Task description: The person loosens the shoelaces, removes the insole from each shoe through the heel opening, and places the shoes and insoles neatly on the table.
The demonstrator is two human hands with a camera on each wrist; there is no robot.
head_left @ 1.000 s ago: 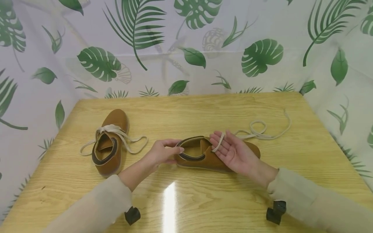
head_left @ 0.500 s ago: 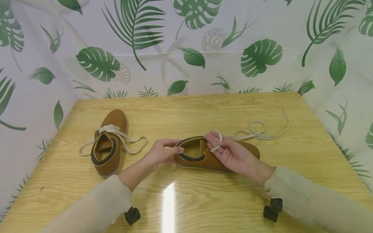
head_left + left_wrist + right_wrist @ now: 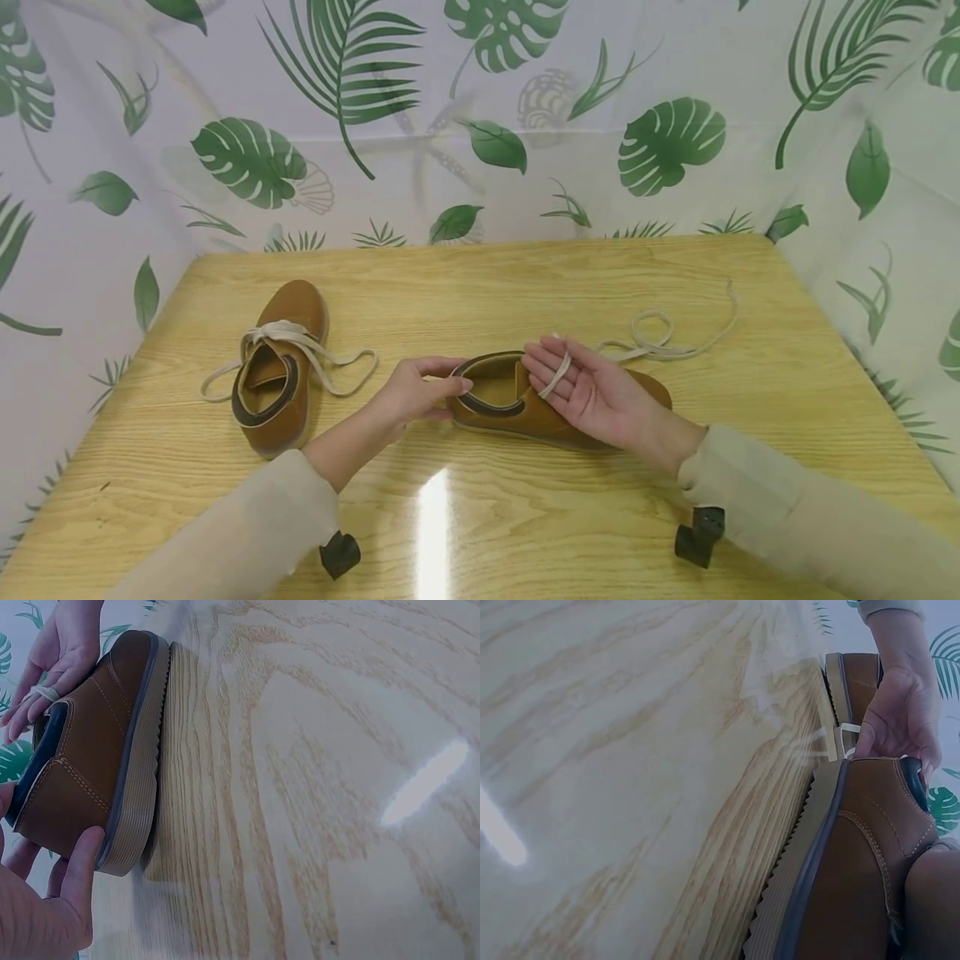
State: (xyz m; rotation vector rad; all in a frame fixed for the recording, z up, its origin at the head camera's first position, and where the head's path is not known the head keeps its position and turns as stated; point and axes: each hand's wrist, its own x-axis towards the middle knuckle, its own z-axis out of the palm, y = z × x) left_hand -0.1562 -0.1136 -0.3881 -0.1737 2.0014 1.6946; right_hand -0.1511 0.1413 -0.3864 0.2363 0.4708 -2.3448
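A brown lace-up shoe (image 3: pixel 536 421) lies sideways on the table, its toe to the right and its dark-lined opening to the left. At the heel, my left hand (image 3: pixel 405 398) grips the collar, thumb at the rim and fingers on the outside. Over the shoe's front is my right hand (image 3: pixel 603 400), palm up with extended fingers. A cream shoelace (image 3: pixel 557 377) crosses those fingers. From the left wrist view, the lace (image 3: pixel 45 692) goes round the right fingers beside the shoe opening. The eyelets and tongue front are mostly hidden behind the right hand.
A second brown shoe (image 3: pixel 296 308) stands at the left, its cream lace (image 3: pixel 281 331) tied in a bow. A long loose lace end (image 3: pixel 686 354) curls over the wooden table (image 3: pixel 525 517) at the right. Leaf-printed cloth (image 3: pixel 480 183) encloses the back and sides.
The right hand has shifted slightly left across the shoe; its fingers bent a little, then straightened, with the lace still across them. The left hand has kept its grip on the heel.
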